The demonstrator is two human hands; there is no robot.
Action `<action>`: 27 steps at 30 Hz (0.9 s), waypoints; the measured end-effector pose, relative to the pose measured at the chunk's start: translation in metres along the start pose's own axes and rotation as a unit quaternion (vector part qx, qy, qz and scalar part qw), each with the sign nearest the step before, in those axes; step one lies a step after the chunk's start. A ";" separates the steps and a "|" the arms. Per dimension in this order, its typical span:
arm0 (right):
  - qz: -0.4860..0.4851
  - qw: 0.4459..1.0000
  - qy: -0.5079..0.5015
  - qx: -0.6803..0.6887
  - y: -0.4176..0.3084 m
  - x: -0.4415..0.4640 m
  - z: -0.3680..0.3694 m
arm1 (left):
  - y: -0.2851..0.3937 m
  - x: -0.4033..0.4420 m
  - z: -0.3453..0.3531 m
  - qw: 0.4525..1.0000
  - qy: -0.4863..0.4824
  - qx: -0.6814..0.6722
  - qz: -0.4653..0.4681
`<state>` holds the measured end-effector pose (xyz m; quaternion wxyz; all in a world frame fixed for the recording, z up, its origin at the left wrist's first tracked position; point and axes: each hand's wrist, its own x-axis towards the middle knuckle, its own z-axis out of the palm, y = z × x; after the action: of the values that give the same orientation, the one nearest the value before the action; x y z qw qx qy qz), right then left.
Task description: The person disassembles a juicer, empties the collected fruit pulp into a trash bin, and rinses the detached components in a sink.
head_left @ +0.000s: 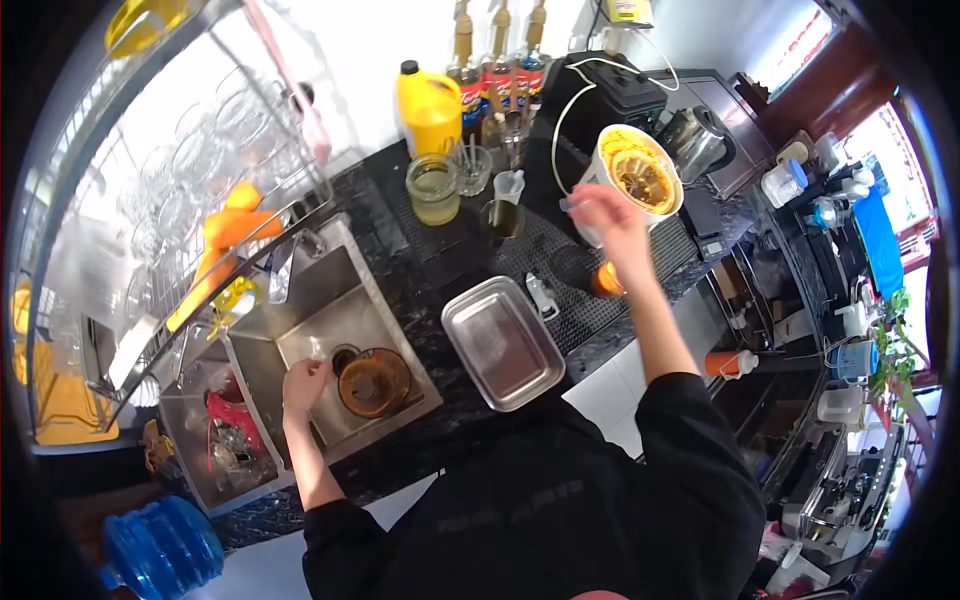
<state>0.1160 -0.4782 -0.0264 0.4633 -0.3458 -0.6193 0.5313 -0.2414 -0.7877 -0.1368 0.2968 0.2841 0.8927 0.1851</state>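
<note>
My left hand (305, 385) is over the steel sink (335, 315), its fingers pinched together; what they hold, if anything, is too small to name. Just right of it, a round glass-like vessel with brown contents (373, 383) rests in the basin. My right hand (612, 215) is above the black mat, in front of a white tub with an orange-yellow inside (640, 172). Its fingers are drawn together and blurred, with a small pale thing at their tips that I cannot make out. A steel tray (503, 343) lies on the dark counter between my hands.
Behind the tray stand a glass jar (433, 190), a yellow jug (430, 105) and syrup bottles (500, 75). A rack of glasses (215, 140) rises at the left, over the sink. A kettle (693, 140) stands at the back right, and a blue water bottle (165, 545) below left.
</note>
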 end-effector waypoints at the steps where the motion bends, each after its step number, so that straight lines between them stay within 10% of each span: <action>1: 0.005 0.997 0.038 -0.065 -0.012 0.007 -0.027 | 0.039 -0.020 -0.006 0.999 -0.013 -0.041 0.033; 8: -0.036 0.960 0.096 -0.260 0.004 0.059 -0.172 | 0.248 -0.049 0.063 0.933 -0.014 -0.203 0.297; 15: -0.224 0.844 -0.073 -0.482 0.032 0.141 -0.204 | 0.457 -0.032 0.155 0.753 0.077 0.031 0.653; 27: -0.320 0.752 -0.227 -0.530 0.052 0.191 -0.173 | 0.497 -0.004 0.195 0.752 -0.003 0.154 0.641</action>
<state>0.2117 -0.2337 -0.0363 0.1945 -0.1865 -0.9630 0.0010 0.0821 -0.3756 -0.0341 0.0637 0.8323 0.5163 0.1915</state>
